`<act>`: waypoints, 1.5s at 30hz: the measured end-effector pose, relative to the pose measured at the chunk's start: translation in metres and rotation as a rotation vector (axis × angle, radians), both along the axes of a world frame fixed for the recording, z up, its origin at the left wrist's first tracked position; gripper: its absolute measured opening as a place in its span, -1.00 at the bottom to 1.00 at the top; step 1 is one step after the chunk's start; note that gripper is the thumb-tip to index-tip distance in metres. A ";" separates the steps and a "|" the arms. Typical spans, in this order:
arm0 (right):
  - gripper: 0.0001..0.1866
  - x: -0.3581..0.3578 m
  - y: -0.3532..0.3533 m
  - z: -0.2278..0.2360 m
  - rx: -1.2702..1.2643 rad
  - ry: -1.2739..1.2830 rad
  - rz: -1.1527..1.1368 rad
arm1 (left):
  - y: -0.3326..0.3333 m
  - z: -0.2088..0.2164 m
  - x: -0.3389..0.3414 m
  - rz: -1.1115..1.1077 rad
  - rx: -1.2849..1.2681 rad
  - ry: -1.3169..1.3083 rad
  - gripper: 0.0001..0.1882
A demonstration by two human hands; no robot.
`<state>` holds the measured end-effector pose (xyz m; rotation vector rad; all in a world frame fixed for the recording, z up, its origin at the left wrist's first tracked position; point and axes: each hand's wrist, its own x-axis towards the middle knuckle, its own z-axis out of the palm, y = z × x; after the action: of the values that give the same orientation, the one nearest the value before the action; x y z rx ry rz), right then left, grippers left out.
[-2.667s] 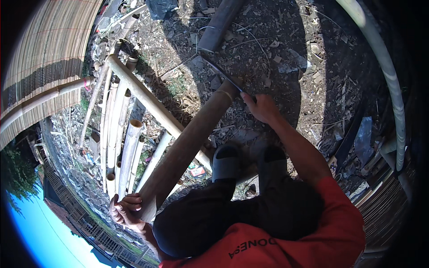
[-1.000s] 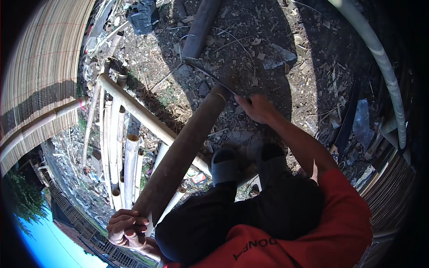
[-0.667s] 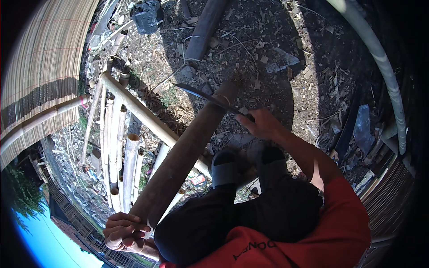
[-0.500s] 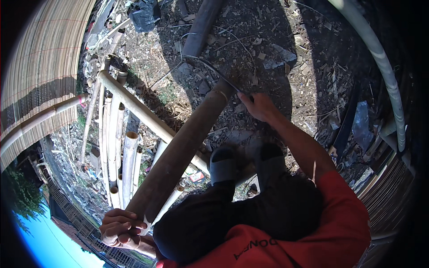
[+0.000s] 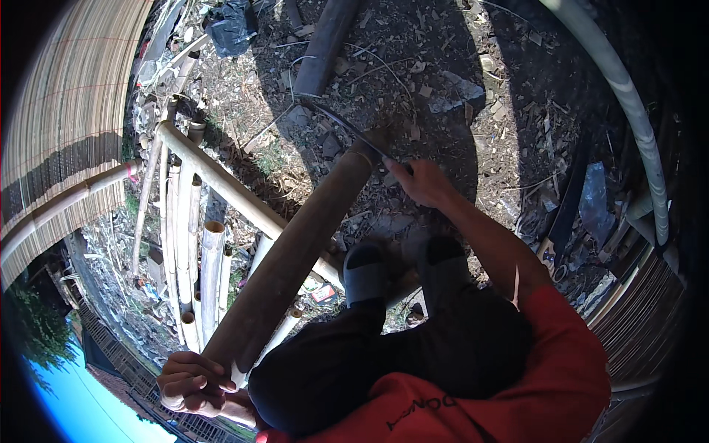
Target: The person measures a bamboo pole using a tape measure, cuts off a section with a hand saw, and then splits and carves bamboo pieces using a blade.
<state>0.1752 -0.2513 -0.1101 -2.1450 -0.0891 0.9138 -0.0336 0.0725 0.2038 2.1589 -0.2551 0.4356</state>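
A thick brown bamboo pole (image 5: 292, 247) slants across in front of me, from the lower left up to the middle. My left hand (image 5: 193, 384) is closed round its near end, beside my left knee. In my right hand (image 5: 422, 183), the fingers wrap the handle of a long, slightly curved knife (image 5: 346, 125). The blade points away to the upper left and crosses over the pole's far end. Whether its edge touches the bamboo I cannot tell. A paler bamboo bar (image 5: 221, 181) passes under the pole.
Several thin bamboo poles (image 5: 213, 258) stand at the left, near a slatted screen (image 5: 74, 96). A dark pole (image 5: 325, 48) lies ahead, with a black plastic bag (image 5: 230, 29) to its left. At the right lies a saw (image 5: 565, 221) near a curved pale pole (image 5: 628, 96). Chips litter the ground.
The whole view has shifted slightly. My right hand and the knife have come a little nearer to me; both grips and the pole's slant stay about the same.
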 end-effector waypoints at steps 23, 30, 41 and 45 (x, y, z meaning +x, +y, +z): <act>-0.28 -0.016 -0.022 -0.003 0.172 0.025 0.085 | -0.009 0.015 0.022 -0.135 -0.104 -0.026 -0.61; -0.30 -0.017 -0.010 -0.002 0.202 0.097 0.068 | 0.005 0.031 0.025 -0.319 -0.075 0.042 -0.88; -0.32 -0.021 -0.022 -0.017 0.122 0.021 0.082 | 0.002 0.025 0.029 -0.407 -0.136 0.089 -0.95; -0.34 -0.036 -0.032 0.012 0.281 -0.002 0.269 | 0.010 0.016 0.029 -0.423 -0.153 0.050 -0.93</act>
<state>0.1392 -0.2834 -0.0981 -1.8990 -0.4884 0.9873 -0.0043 0.0822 0.2195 1.8977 -0.6147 0.1525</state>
